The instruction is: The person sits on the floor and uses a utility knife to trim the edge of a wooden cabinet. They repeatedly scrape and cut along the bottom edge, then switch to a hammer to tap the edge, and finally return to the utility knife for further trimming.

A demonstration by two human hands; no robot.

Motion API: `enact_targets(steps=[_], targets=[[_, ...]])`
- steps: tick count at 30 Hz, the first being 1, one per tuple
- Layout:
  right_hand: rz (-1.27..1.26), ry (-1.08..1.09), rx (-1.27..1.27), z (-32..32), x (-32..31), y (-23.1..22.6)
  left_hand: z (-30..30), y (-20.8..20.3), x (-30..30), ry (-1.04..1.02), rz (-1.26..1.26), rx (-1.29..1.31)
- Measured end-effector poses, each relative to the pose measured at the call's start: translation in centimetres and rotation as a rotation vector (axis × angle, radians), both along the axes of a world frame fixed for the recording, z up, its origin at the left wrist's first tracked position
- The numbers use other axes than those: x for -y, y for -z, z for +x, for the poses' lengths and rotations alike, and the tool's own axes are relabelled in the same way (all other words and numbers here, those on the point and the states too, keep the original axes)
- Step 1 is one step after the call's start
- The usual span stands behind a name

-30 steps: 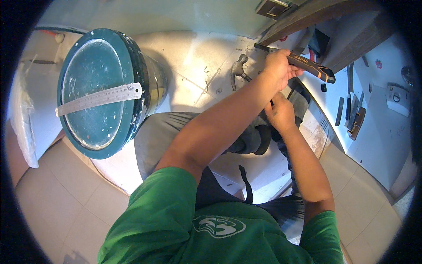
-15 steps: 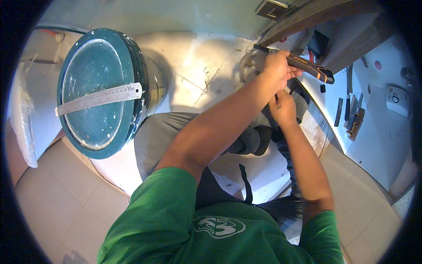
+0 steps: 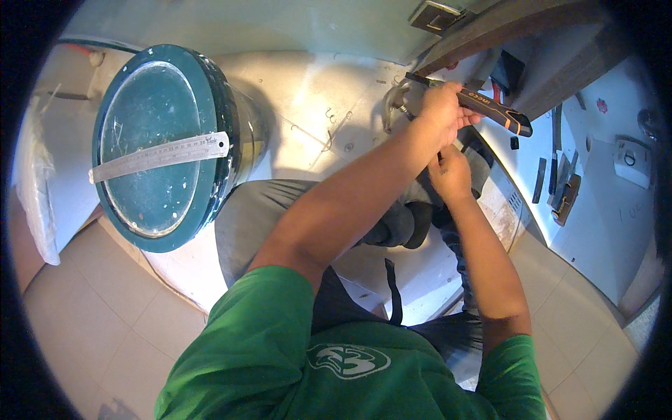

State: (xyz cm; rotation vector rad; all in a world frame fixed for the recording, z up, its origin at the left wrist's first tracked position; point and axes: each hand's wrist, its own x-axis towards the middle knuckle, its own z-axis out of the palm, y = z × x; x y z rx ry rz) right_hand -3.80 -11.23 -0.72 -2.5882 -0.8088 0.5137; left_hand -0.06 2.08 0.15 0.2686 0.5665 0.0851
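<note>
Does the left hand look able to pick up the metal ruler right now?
Probably not right away: the left hand holds a black-and-orange tool, though nothing covers the metal ruler on the bucket lid.

Left arm slants rightward; left hand curled; right hand fisted near it.

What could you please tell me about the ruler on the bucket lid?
The ruler looks like thin metal, silvery, with graduation marks and a hole near its right end. It lies markings up across the dark-green lid, slanting up to the right in the picture, both ends reaching the lid's edge. No hand touches it.
</note>
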Motion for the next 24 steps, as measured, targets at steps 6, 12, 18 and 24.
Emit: enact_targets(steps=[6,12,18,24], targets=[[0.101,-0.167,0.075,-0.3,0.4,0.0,0.0,-0.2,0.0,0.002,0.010,-0.012],[0.096,-0.100,0.039,-0.7,0.3,0.6,-0.1,-0.2,-0.2,0.024,0.011,0.005],[0.114,0.061,-0.024,-0.4,-0.2,0.3,0.1,0.1,0.0,0.012,0.003,-0.003],[0.100,-0.118,0.040,-1.5,0.4,0.1,0.1,0.0,0.1,0.006,0.006,-0.009]])
